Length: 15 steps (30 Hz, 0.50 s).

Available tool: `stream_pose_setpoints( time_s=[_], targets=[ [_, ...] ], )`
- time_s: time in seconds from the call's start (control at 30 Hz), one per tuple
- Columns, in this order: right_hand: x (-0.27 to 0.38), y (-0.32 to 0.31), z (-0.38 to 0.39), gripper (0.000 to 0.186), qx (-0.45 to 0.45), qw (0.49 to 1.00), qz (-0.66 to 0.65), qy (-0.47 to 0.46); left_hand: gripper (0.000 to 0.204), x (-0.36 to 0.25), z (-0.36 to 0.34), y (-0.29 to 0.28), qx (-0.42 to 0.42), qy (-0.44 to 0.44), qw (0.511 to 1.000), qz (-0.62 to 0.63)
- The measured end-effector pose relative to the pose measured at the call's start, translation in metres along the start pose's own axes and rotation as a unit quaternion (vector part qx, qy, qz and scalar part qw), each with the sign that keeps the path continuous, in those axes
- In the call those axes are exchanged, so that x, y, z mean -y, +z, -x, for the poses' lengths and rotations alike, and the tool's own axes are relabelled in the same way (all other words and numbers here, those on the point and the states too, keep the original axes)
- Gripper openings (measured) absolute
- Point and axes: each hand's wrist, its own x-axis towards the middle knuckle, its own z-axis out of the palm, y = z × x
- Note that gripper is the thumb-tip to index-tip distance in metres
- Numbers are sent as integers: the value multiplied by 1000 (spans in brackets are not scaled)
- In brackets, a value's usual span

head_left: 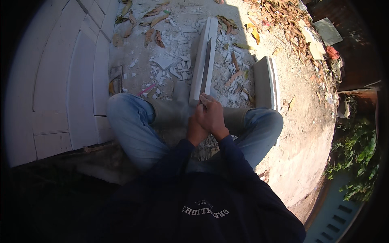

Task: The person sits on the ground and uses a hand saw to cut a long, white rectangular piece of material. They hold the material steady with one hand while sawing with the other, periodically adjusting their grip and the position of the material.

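A long white bar (197,68) with a dark lengthwise groove lies between my bent legs, pointing away from me. My right hand (211,117) is at its near end, fingers curled closed; what they grip is too small and shaded to make out. My left hand (196,126) sits just below and left of my right hand, mostly covered by it, with its fingers hidden. My grey boots (168,112) are on either side of the bar's near end.
Pale panels (54,93) line the left. A slab with white edge (264,83) stands beside my right knee. Broken white fragments (164,62) and dry leaves (273,16) litter the ground. A flat board (327,31), a red crumpled item (332,52) and green plants (354,158) are at the right.
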Motion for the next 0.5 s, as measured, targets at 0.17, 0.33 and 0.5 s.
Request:
stream_pose_setpoints(
  time_s=[0.17, 0.33, 0.5],
  targets=[
    [24, -17, 44, 48, 41, 999, -25, 1, 47, -13, 59, -5, -31, -60, 997, -37],
    [6, -30, -18, 67, 61, 977, -76, 187, 23, -8, 83, -14, -24, -78, 994, 78],
    [-59, 18, -115, 78, 3, 983, 32, 180, 26, -29, 45, -11, 12, -82, 995, 60]
  ],
)
